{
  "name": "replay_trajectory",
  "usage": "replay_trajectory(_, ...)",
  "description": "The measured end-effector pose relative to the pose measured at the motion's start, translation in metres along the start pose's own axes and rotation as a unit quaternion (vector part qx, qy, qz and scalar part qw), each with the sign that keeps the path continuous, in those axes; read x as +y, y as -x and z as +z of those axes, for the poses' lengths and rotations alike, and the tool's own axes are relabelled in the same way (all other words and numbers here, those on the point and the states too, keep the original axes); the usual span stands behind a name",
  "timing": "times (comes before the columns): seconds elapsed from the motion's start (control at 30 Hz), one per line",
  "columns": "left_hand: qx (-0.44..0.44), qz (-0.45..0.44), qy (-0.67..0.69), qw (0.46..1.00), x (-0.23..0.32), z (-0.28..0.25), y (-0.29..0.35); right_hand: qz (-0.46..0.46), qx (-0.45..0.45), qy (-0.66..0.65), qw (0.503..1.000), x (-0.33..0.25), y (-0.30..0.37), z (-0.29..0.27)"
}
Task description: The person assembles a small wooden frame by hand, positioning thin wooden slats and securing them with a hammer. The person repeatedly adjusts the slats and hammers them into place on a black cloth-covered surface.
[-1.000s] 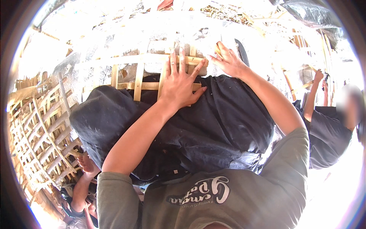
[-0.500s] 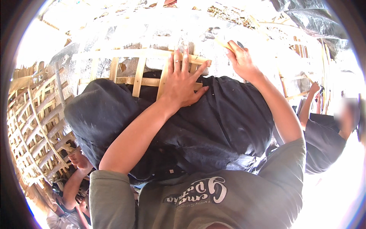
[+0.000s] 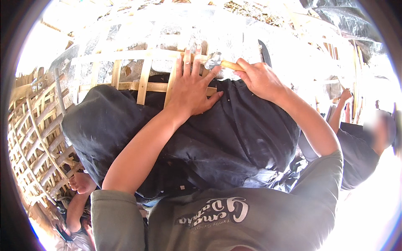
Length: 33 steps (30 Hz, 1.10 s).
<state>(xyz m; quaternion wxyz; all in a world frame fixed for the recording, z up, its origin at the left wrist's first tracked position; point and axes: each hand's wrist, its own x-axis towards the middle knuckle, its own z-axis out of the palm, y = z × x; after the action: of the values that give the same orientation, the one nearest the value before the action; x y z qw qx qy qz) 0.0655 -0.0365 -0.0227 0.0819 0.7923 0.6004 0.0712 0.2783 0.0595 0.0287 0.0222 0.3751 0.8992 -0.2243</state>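
Note:
My left hand lies flat with fingers spread over the right end of a lattice of pale wooden or bamboo strips, which rests against my dark-trousered lap. In my right hand, the fingers are wrapped round the yellowish handle of a hammer. Its grey metal head is at the end of the upper strip, just beside my left fingertips; whether it touches the strip I cannot tell. Any nail there is hidden or too small to see.
A dark blade-like tool lies beyond my right hand. Woven lattice panels stand at the left. One person sits at the right; another person's arm shows at lower left. Glare washes out the ground ahead.
My right hand has brought the hammer down and left, from beyond the lattice to the strip's end. My left hand stays flat on the lattice; both have shifted slightly left in view.

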Motion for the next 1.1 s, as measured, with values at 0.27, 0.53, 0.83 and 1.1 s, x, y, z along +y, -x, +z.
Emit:
replay_trajectory(0.27,0.035,-0.011,0.040,0.999,0.000,0.005,0.001,-0.036,0.167,-0.058,0.984,-0.020,0.004,-0.033)
replay_trajectory(0.53,0.031,-0.003,0.035,0.999,-0.001,0.004,-0.001,0.004,0.088,0.014,0.996,-0.001,0.004,-0.007)
replay_trajectory(0.83,0.020,-0.009,0.007,1.000,0.000,0.005,0.000,-0.002,0.067,0.028,0.997,-0.005,0.001,0.001)
replay_trajectory(1.1,0.036,-0.002,-0.004,0.999,-0.001,0.004,0.000,0.013,0.089,0.007,0.996,-0.004,0.000,0.000)
